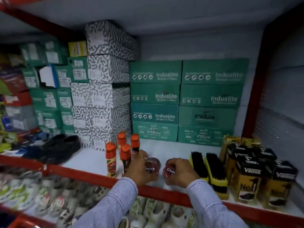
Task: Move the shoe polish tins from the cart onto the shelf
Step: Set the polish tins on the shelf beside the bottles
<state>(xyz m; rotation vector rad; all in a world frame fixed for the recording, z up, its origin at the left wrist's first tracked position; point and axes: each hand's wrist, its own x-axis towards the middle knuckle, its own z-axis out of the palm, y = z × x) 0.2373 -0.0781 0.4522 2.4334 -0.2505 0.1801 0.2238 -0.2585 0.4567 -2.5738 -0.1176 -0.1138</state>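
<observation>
Two round dark red polish tins with white "Cherry" lettering are at the front of the white shelf (164, 150). My left hand (139, 168) grips one tin (152, 169), which seems to sit on top of another tin (152, 160) just behind it. My right hand (182, 171) holds a second tin (168, 171) tilted on edge, close to the shelf's red front rail (82, 173). The two hands are a few centimetres apart. The cart is out of view.
Several orange-capped polish bottles (125, 150) stand just left of my left hand. Two yellow-backed black brushes (213, 170) and black-and-gold Venus boxes (251, 176) fill the right. Green Induslite boxes (184, 102) and patterned shoe boxes (102, 96) line the back. Clogs lie on the shelf below.
</observation>
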